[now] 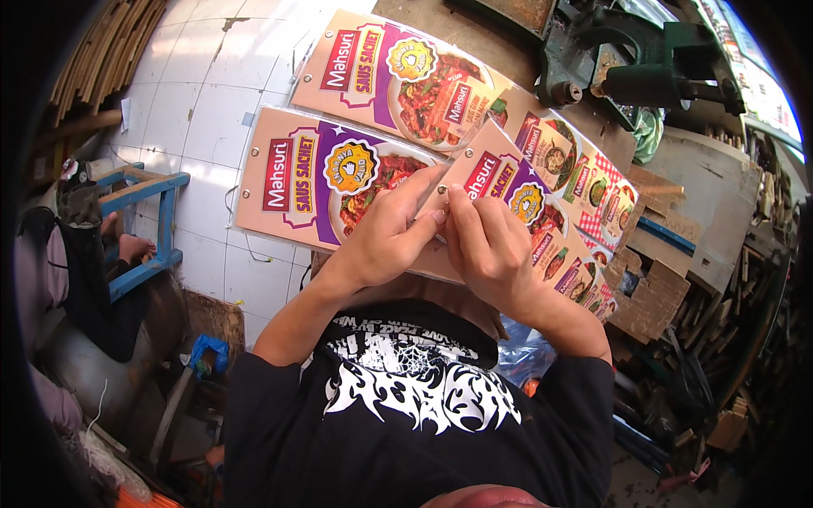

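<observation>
Just in front of my body, several printed food signs overlap, each beige and purple with dish pictures. The topmost sign [555, 224] lies slanted under my hands, and metal eyelets show near its left edge. My left hand [385, 233] is closed on that sign's left edge, thumb toward the right hand. Pinched beside an eyelet, my right hand [491, 245] has its fingertips pressed together; whatever they hold is too small to make out. Beneath are a left sign [254, 199] and a far sign [318, 85], with thin string at the left sign's edge.
A dark green metal press [635, 55] stands at the far right, near a green plastic bag [649, 135]. Wooden boards [660, 296] lie on the right. At left are a blue frame [152, 199] and another person's limb [131, 247]. Clear plastic [521, 351] lies by my right arm.
</observation>
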`<state>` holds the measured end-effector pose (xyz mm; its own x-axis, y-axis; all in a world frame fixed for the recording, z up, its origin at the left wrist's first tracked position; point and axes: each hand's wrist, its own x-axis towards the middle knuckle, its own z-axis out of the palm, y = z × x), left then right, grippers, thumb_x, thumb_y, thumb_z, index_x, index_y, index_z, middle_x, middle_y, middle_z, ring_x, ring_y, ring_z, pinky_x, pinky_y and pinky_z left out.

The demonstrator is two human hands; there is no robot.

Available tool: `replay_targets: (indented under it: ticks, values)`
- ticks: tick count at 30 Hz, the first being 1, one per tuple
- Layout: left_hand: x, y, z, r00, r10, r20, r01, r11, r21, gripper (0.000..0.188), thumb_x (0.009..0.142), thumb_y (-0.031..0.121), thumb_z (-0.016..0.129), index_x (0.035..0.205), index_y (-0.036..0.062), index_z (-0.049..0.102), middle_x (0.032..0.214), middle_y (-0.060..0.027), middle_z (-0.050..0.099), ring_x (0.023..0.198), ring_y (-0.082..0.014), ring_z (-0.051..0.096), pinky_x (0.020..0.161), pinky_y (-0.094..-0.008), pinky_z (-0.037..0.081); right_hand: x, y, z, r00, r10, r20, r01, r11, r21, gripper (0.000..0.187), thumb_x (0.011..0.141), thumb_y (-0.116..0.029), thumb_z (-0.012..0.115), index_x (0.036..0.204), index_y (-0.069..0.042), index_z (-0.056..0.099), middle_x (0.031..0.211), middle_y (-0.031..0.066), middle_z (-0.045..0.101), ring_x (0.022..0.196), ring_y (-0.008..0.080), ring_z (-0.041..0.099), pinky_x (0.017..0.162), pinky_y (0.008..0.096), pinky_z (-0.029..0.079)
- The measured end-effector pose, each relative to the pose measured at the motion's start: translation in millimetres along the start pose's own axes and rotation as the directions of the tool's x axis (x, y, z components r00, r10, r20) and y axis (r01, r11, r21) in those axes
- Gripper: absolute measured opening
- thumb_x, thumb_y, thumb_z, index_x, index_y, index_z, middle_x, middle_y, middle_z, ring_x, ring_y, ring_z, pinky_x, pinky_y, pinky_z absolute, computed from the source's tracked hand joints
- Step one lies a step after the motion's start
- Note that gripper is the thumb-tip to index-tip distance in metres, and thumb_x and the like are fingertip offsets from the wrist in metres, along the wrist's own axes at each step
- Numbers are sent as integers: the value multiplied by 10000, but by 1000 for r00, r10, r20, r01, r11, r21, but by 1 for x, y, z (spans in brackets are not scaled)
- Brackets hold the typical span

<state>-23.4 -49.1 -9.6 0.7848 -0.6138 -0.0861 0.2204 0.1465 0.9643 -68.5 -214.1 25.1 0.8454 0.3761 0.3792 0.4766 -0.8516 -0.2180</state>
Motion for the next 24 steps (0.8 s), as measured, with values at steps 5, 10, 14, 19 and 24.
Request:
replay_targets:
  ticks: [5,10,14,19,24]
  values:
    - [-2,5,-1,995,-82,56,82,997,3,494,957,45,489,1420,-72,365,1288,-141,560,1168,-159,544,969,-284,444,5,-2,-1,999,-21,49,23,999,-39,394,680,-10,631,1042,142,605,742,85,471,612,190,526,517,286,446]
    - [-2,-3,2,999,-19,-44,15,997,-82,495,908,33,497,1393,-38,430,1166,-201,649,1075,-220,638,912,-331,493,5,-1,3,999,53,-8,-53,996,72,387,674,0,642,1042,114,607,749,93,469,640,211,546,537,316,467]
    - [-2,-4,3,999,-50,4,50,989,-140,464,936,38,487,1383,-60,409,1177,-170,631,1071,-180,621,905,-323,499,-3,0,1,969,208,-133,-168,951,261,302,757,46,691,1054,30,640,765,99,556,619,216,589,538,318,488]
    - [-2,10,4,979,-179,92,198,941,-273,446,969,113,501,1360,-33,344,1224,-129,577,1081,-161,611,821,-299,571,-10,1,-18,890,406,-206,-311,872,378,247,789,65,720,1023,-1,676,745,81,617,581,151,595,523,264,472]
    - [-3,6,6,980,-193,53,200,944,-263,408,965,130,511,1313,-17,358,1182,-128,592,1003,-152,646,769,-300,593,-38,18,-40,820,519,-241,-388,814,433,215,812,69,709,1017,11,678,798,88,643,642,126,603,582,240,477]
